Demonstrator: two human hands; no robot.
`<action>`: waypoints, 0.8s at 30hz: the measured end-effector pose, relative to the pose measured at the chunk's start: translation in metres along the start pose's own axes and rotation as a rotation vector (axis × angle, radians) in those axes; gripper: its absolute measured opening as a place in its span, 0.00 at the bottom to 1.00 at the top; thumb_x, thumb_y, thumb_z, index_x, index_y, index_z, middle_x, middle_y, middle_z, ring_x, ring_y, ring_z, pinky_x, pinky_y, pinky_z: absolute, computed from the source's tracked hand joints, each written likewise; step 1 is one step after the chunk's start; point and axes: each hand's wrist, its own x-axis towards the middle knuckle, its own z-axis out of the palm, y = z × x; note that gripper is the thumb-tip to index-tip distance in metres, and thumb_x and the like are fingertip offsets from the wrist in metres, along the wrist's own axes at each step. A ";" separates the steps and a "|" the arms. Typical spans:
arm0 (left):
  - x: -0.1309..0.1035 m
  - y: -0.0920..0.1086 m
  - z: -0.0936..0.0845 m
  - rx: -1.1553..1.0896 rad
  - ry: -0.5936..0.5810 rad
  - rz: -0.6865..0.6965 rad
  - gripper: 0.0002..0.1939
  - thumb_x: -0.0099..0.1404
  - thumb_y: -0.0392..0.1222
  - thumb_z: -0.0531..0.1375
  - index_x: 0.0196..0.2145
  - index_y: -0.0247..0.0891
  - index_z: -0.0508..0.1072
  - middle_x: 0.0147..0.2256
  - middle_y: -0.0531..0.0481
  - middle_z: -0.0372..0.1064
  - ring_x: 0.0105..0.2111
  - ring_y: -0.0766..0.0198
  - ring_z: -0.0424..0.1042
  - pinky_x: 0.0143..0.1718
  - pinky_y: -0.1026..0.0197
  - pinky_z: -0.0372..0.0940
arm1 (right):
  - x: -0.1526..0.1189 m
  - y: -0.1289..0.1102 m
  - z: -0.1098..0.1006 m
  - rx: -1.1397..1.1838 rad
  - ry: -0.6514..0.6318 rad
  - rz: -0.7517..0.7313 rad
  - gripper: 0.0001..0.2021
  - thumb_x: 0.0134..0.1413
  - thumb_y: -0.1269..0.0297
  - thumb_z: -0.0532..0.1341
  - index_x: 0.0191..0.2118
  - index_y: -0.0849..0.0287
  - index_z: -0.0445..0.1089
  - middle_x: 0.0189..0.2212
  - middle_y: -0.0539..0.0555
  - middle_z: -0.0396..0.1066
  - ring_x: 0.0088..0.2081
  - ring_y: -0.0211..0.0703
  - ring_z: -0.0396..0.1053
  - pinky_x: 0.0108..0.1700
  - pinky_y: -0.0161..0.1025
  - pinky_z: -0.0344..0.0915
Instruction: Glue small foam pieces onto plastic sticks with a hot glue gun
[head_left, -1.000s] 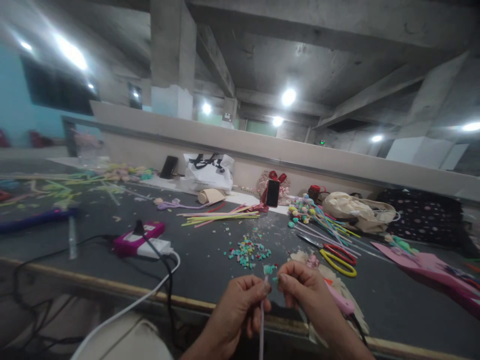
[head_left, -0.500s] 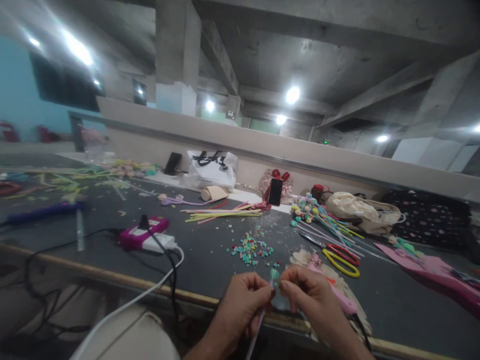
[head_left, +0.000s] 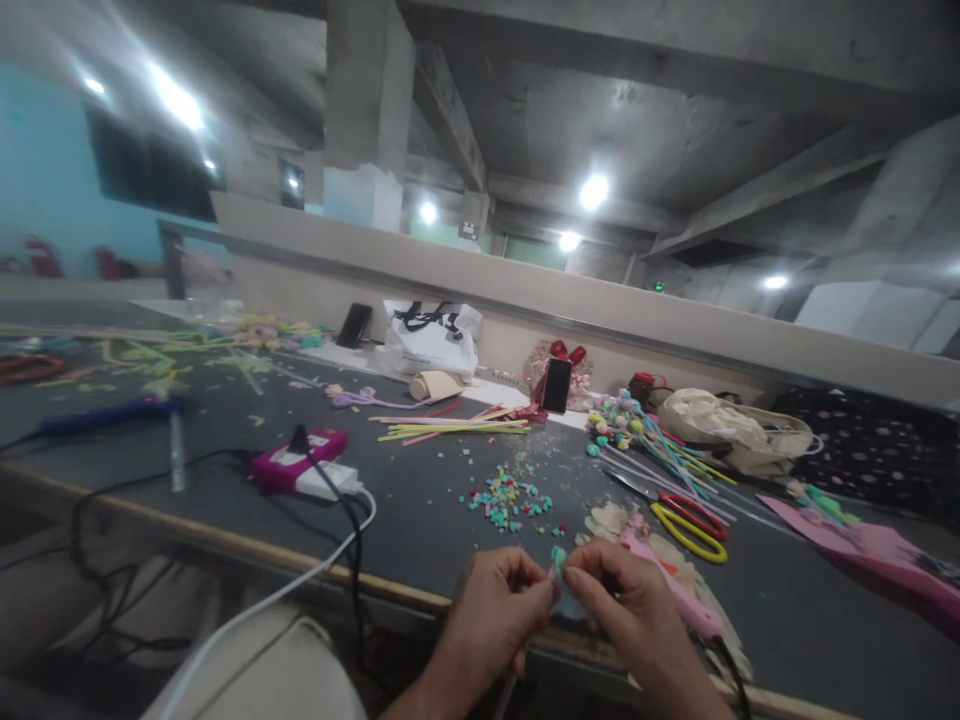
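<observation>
Here, knobbly green cluster (head_left: pixel 559 556), slim stem (head_left: pixel 508 692).

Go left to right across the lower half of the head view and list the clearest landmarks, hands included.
Dark-blue rod-shaped tool → magenta plastic power block → left hand → small turquoise piece → right hand → flat pink sheet.

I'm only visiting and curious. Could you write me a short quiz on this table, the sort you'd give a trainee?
1. True or false: the scissors lie to the right of the small loose pieces.
2. What colour is the bow behind the upright phone: A) blue, B) red, C) yellow?
3. What shows at the fingertips of the left hand and right hand?

Key:
1. True.
2. B.
3. A small green cluster.
</observation>
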 end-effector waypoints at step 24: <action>-0.010 0.006 -0.002 0.291 0.076 0.186 0.08 0.47 0.38 0.52 0.19 0.35 0.70 0.15 0.57 0.61 0.16 0.71 0.58 0.15 0.71 0.51 | -0.005 0.005 0.009 -0.134 0.143 -0.042 0.08 0.48 0.65 0.53 0.23 0.60 0.65 0.18 0.47 0.61 0.21 0.35 0.59 0.23 0.30 0.53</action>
